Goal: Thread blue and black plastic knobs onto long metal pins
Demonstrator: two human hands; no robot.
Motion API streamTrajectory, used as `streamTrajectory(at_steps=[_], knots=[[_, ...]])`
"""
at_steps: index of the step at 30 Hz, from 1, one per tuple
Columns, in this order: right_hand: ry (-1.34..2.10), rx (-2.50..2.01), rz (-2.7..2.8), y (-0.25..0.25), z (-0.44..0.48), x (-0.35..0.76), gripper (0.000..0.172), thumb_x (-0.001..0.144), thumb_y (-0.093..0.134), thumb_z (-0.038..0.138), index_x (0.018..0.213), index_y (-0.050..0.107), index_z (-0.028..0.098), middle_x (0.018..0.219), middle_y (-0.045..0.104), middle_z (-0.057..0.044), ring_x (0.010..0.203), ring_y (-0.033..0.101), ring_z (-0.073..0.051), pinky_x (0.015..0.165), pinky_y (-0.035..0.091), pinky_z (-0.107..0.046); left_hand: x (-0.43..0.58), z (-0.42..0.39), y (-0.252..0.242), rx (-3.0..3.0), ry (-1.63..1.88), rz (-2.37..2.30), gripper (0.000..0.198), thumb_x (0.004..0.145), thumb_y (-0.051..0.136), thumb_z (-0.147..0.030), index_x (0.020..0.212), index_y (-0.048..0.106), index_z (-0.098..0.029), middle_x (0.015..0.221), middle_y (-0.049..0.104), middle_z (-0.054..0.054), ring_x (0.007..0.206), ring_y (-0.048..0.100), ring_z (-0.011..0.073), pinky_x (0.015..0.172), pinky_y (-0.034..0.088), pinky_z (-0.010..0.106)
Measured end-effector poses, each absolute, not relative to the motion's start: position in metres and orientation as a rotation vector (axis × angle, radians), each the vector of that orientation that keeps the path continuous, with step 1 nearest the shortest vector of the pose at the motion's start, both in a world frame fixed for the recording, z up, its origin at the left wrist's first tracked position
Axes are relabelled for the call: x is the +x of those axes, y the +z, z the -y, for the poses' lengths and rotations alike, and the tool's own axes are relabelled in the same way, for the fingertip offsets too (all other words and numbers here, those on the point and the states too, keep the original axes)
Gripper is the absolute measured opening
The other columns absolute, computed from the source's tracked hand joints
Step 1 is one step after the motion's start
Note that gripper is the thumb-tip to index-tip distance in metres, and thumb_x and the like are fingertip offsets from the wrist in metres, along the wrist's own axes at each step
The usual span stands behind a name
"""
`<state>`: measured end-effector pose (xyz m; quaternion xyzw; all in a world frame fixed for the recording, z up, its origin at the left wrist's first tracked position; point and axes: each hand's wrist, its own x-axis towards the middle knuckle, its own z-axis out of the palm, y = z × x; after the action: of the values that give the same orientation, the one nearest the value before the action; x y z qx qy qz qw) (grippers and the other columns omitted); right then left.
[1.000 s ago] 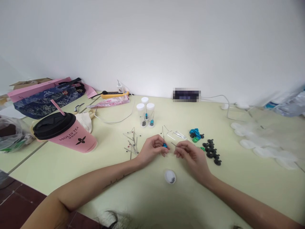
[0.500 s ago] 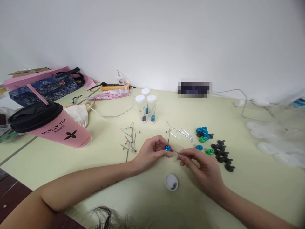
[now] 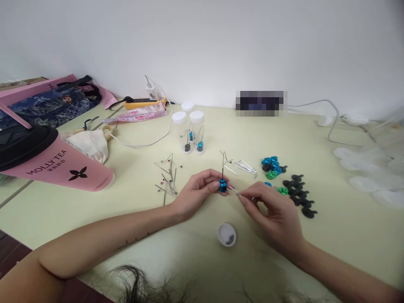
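Note:
My left hand (image 3: pixel 199 190) pinches a shiny blue metal knob-like part (image 3: pixel 222 186) between thumb and fingers. A thin dark wire (image 3: pixel 223 162) stands up from its top. Between the thumb and fingers of my right hand (image 3: pixel 274 209) is a slim silver hex key (image 3: pixel 232 190), its tip at the right side of the blue part. Whether the tip sits inside a hole is too small to tell. Below the hands lies a small white cap (image 3: pixel 221 232) holding tiny dark screws.
Bent wires (image 3: pixel 170 174) lie left of my hands. Silver rods (image 3: pixel 246 167), blue parts (image 3: pixel 270 160), a green part (image 3: pixel 282 191) and black parts (image 3: pixel 298 193) lie to the right. Three capped clear tubes (image 3: pixel 197 130) stand behind; a pink cup (image 3: pixel 78 162) is at left.
The blue part has turned in my left hand, now showing its side with the wire more upright. My right hand still holds the hex key against it. The view has shifted slightly.

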<state>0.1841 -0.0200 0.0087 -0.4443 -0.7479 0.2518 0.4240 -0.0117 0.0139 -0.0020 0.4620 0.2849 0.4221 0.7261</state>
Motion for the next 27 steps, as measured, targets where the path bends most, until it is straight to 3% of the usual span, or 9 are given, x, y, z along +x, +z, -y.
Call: streamTrajectory(at_steps=[9,24,27], knots=[[0.566,-1.139,1.930,0.0083,0.0214,0.1842,0.012,0.089,0.055,0.018,0.081,0.064,0.020,0.061,0.052,0.001,0.052,0.045,-0.012,0.048,0.035,-0.025,-0.0112,-0.0127,-0.0010,1.069,0.935,-0.677,0.016,0.086,0.061,-0.026,0.093,0.063,-0.013,0.091,0.067,0.009,0.081,0.060,0.0149,0.080,0.046,0.028],[0.527,-1.175,1.963,0.0067,0.0215,0.1848,0.013,0.089,0.055,0.020,0.082,0.065,0.022,0.060,0.052,0.001,0.051,0.046,-0.012,0.048,0.036,-0.025,-0.0128,-0.0111,0.0020,1.148,0.923,-0.761,0.015,0.083,0.064,-0.028,0.087,0.063,-0.014,0.086,0.067,0.007,0.082,0.061,0.0155,0.081,0.046,0.030],[0.525,-1.162,1.972,0.0067,0.0220,0.1850,0.012,0.089,0.055,0.018,0.083,0.065,0.022,0.061,0.052,0.001,0.051,0.045,-0.011,0.048,0.036,-0.025,-0.0129,-0.0108,0.0022,1.181,0.927,-0.784,0.013,0.083,0.064,-0.026,0.086,0.063,-0.014,0.081,0.066,0.005,0.074,0.062,0.0139,0.076,0.048,0.028]])
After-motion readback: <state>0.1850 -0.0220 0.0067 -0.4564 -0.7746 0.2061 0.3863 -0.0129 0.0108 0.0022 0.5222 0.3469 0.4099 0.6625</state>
